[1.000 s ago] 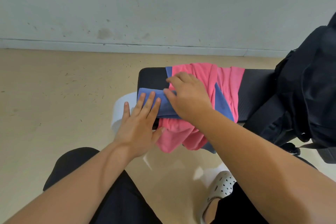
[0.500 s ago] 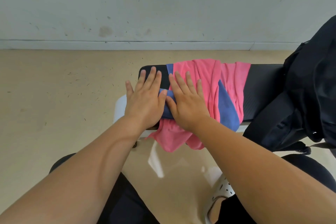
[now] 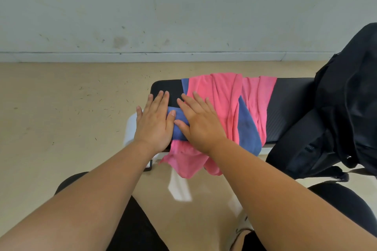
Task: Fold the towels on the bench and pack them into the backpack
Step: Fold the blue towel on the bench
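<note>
on the left end of the black bench [image 3: 289,104], both hands lie flat, side by side with thumbs nearly touching, and press down on a folded part of the blue towel [image 3: 178,128]. the left hand [image 3: 155,122] covers its left edge, fingers straight and reaching onto bare padding. the right hand [image 3: 201,122] covers its right edge, fingers spread toward the pink towel [image 3: 216,96]. neither hand grips anything. i judge that the flat palms are there to set the crease so the fold holds before the next 1. it looks like an early stage, with nothing seen packed.

more blue shows at the far edge and beneath the pink cloth further right; i cannot tell whether it is the same towel. the pink towel is unfolded, rumpled in long ridges across the seat, its near end hanging off the front edge.

the black backpack [image 3: 346,108] is at the right end of the bench, near the towels but apart from them, probably kept close for packing. whether its mouth is open i cannot tell.

the padding is dark and ribbed, on a white base [image 3: 130,126]. the floor [image 3: 61,118] is beige, smooth and glossy, dotted with small dark specks. a scuffed grey-white wall [image 3: 163,6] with a low skirting closes the room behind.
</note>
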The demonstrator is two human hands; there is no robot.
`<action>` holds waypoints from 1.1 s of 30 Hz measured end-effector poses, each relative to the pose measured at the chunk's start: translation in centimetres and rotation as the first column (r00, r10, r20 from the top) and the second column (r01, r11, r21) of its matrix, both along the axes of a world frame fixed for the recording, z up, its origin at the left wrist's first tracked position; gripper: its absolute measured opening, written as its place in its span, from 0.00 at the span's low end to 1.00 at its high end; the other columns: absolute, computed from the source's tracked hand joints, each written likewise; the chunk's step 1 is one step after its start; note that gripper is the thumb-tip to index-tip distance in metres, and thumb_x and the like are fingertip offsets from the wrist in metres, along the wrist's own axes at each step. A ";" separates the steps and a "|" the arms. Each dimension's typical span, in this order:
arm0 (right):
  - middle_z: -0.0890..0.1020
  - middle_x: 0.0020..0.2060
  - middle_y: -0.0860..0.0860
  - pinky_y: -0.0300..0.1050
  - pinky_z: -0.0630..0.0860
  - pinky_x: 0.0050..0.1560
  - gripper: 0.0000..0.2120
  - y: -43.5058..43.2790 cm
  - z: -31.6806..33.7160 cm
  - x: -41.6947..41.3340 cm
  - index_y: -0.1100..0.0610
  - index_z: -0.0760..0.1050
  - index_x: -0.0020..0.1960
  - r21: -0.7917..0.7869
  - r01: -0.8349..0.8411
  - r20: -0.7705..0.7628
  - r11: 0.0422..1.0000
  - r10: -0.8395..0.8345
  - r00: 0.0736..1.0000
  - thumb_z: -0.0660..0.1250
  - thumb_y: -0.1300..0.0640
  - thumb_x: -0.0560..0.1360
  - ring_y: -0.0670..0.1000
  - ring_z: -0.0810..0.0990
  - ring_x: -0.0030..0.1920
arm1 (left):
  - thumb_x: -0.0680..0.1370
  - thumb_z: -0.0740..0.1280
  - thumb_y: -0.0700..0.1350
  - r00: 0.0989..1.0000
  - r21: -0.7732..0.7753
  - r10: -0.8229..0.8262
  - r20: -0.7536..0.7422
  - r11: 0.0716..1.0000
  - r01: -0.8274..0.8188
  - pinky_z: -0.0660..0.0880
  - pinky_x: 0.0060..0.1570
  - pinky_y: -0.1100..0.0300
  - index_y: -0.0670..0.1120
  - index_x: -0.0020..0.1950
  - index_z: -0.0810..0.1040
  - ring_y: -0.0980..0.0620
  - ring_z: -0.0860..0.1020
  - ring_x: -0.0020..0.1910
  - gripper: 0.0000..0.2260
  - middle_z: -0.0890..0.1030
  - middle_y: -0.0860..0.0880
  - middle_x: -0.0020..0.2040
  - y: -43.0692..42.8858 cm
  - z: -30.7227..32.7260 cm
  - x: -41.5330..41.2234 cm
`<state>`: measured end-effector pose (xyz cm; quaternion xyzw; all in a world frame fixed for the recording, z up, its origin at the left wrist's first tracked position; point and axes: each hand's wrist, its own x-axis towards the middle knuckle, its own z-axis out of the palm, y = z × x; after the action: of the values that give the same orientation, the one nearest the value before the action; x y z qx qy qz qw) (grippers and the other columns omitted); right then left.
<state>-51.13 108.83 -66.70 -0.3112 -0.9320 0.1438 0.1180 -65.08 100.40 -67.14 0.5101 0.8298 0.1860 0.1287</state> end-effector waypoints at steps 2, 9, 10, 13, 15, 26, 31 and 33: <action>0.74 0.70 0.55 0.58 0.65 0.73 0.31 -0.4 0.0 0.3 0.57 0.69 0.75 0.027 -0.031 -0.030 0.999 0.031 0.999 0.54 0.40 0.78 0.58 0.71 0.70 | 0.84 0.49 0.54 1.000 -0.026 0.003 0.006 1.000 -0.003 0.46 0.77 0.40 0.51 0.81 0.53 0.49 0.49 0.80 0.26 0.58 0.52 0.80 -0.2 0.4 0.0; 0.76 0.62 0.56 0.55 0.68 0.66 0.36 -0.3 3.8 1.8 0.56 0.66 0.76 -0.041 -0.124 0.094 0.991 0.128 0.987 0.73 0.44 0.73 0.59 0.73 0.61 | 0.75 0.66 0.63 1.000 0.139 -0.014 0.026 0.990 0.010 0.70 0.54 0.56 0.49 0.61 0.79 0.49 0.74 0.53 0.23 0.78 0.50 0.54 -2.5 3.4 -0.3; 0.76 0.61 0.54 0.54 0.68 0.65 0.34 -0.2 4.6 1.8 0.53 0.67 0.75 -0.039 -0.133 0.179 0.990 0.138 0.974 0.72 0.44 0.73 0.58 0.73 0.61 | 0.73 0.72 0.60 0.996 0.154 -0.034 0.079 0.988 0.021 0.70 0.52 0.58 0.50 0.58 0.79 0.51 0.74 0.51 0.19 0.77 0.52 0.52 -2.8 3.9 -0.4; 0.79 0.52 0.51 0.53 0.73 0.56 0.22 -0.8 6.2 2.0 0.51 0.74 0.63 0.021 -0.143 0.228 0.989 0.135 0.964 0.72 0.45 0.71 0.55 0.75 0.54 | 0.65 0.81 0.52 0.979 0.104 -0.103 0.176 0.991 0.085 0.71 0.45 0.60 0.52 0.47 0.79 0.55 0.75 0.46 0.16 0.76 0.54 0.47 -3.3 6.0 -0.7; 0.79 0.49 0.50 0.53 0.74 0.52 0.19 -1.2 6.7 2.6 0.50 0.76 0.59 -0.044 -0.122 0.126 0.992 0.126 0.984 0.72 0.49 0.70 0.54 0.76 0.51 | 0.62 0.82 0.47 0.963 0.072 -0.112 0.247 0.993 0.097 0.74 0.42 0.56 0.52 0.44 0.78 0.53 0.77 0.44 0.17 0.78 0.53 0.45 -3.5 7.3 -0.4; 0.82 0.57 0.50 0.51 0.75 0.55 0.23 1.7 15.3 10.3 0.50 0.70 0.69 -0.190 0.030 -0.105 0.981 -0.051 0.993 0.70 0.51 0.75 0.55 0.80 0.55 | 0.70 0.79 0.41 0.793 0.379 -0.132 0.595 0.916 -0.132 0.82 0.49 0.53 0.54 0.64 0.74 0.53 0.83 0.47 0.27 0.83 0.49 0.51 0.5 14.3 6.3; 0.82 0.56 0.49 0.50 0.76 0.51 0.24 5.3 19.1 17.2 0.46 0.67 0.72 -0.109 0.222 -0.231 0.969 -0.242 0.942 0.65 0.54 0.76 0.54 0.80 0.52 | 0.71 0.76 0.54 0.897 0.357 -0.084 0.434 0.930 -0.086 0.76 0.58 0.51 0.55 0.71 0.67 0.52 0.77 0.57 0.32 0.77 0.53 0.62 5.2 16.6 11.8; 0.80 0.57 0.50 0.52 0.76 0.52 0.23 7.0 20.2 20.4 0.46 0.67 0.71 -0.029 0.323 -0.252 0.946 -0.319 0.914 0.62 0.54 0.77 0.54 0.79 0.52 | 0.72 0.76 0.55 0.934 0.350 -0.149 0.324 0.936 0.028 0.74 0.60 0.52 0.53 0.72 0.67 0.53 0.75 0.58 0.32 0.74 0.52 0.64 6.9 17.3 14.8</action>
<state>-30.73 115.85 -46.51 -0.4383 -0.8464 0.1548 0.2599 -50.30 107.35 -49.86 0.5213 0.7254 0.4068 0.1909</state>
